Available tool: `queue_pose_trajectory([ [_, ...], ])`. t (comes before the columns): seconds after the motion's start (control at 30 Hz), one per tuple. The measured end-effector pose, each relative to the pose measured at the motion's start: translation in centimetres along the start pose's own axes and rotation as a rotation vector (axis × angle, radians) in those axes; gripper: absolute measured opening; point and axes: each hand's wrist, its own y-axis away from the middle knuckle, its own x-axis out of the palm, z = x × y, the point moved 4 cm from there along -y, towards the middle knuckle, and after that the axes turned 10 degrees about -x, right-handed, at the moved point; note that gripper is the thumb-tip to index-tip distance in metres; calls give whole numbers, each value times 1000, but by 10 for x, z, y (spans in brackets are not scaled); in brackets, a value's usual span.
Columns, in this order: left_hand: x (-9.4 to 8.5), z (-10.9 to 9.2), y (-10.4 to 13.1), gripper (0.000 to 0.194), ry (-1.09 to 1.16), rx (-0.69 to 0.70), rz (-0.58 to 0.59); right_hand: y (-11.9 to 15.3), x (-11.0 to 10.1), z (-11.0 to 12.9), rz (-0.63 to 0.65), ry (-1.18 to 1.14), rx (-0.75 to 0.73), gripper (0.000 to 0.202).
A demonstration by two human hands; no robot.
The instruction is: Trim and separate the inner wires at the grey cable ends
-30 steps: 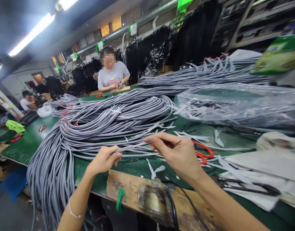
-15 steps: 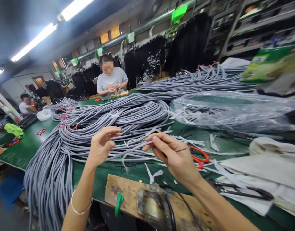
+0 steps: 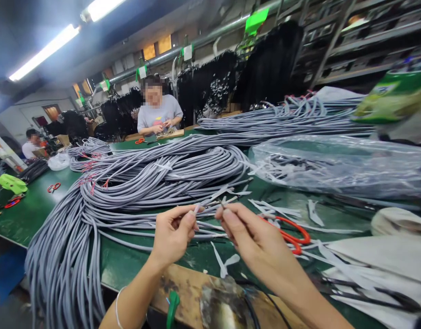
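My left hand (image 3: 176, 230) is closed in a pinch, with a pale grey cable end (image 3: 197, 208) showing between thumb and forefinger. Just right of it, my right hand (image 3: 253, 235) pinches a tiny greyish piece at its fingertips, too small and blurred to name. The fingertips of both hands are close but apart. Behind them a large coiled bundle of grey cables (image 3: 162, 178) lies on the green table (image 3: 117, 265). Orange-handled scissors (image 3: 301, 238) lie partly hidden behind my right hand.
Below my hands are a wooden board (image 3: 178, 278) and a stained metal block (image 3: 222, 301). White strips (image 3: 221, 259) lie scattered. At right are a clear plastic bag (image 3: 333, 162), a white cloth (image 3: 385, 246) and dark pliers (image 3: 385, 294). A co-worker (image 3: 160, 112) sits across the table.
My left hand has moved right, from open fingers to a pinch on the cable end near my right hand. My right hand stays closed, its fingertips shifted slightly. The view has tilted slightly.
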Motion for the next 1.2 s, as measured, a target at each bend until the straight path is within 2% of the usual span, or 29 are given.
queue_pose_trajectory([
  [0.1,1,-2,2,45,44,21,40,7,9,8,120,12,-55,30],
  [0.17,2,-2,3,41,61,35,82,9,12,13,152,1,-77,28],
  [0.63,4,-2,10,35,36,28,136,8,6,22,85,120,-231,26],
  [0.77,1,0,11,30,0,48,61,8,6,23,86,133,-236,26],
  [0.87,-2,-1,13,22,-122,101,-31,8,8,24,97,151,-256,27],
  [1.03,-2,-11,16,14,-324,256,-134,11,7,22,67,176,-250,26],
  [1.2,1,-19,20,11,-403,399,-212,14,8,17,70,156,-155,27],
])
